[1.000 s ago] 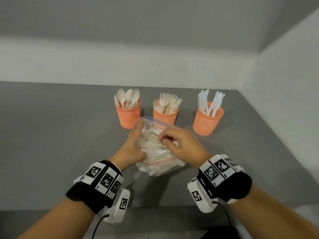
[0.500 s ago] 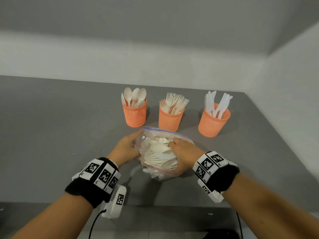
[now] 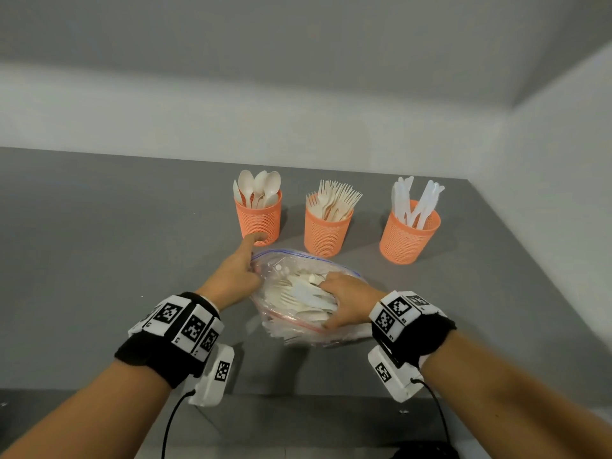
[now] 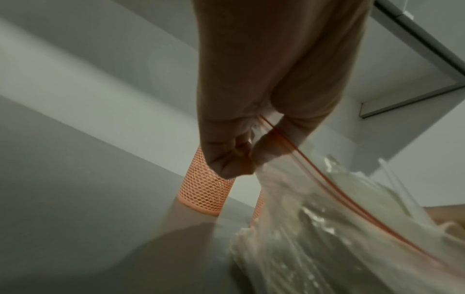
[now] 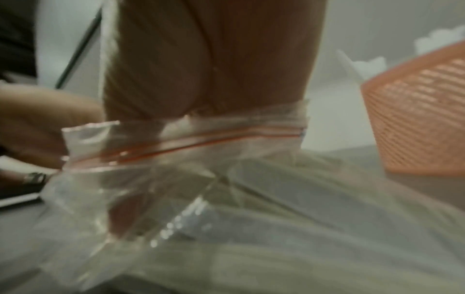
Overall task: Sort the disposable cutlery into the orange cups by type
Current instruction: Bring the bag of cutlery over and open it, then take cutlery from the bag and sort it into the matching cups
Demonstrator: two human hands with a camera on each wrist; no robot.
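Cutlery [image 3: 299,294] fills the zip bag [image 3: 265,264] near me; far cups [image 3: 327,230] are partly stocked by type. My left hand [image 3: 235,277] pinches the rim, my right hand [image 3: 347,301] reaches inside, grip hidden. Much remains, I judge.

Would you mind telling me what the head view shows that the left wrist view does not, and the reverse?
Only the head view shows all three orange cups: spoons, forks, knives, plus the right hand reaching into the bag's mouth. Only the left wrist view shows the left hand's fingers pinching the bag's red-striped rim. Both show the left hand, the clear bag of cutlery and the grey table.
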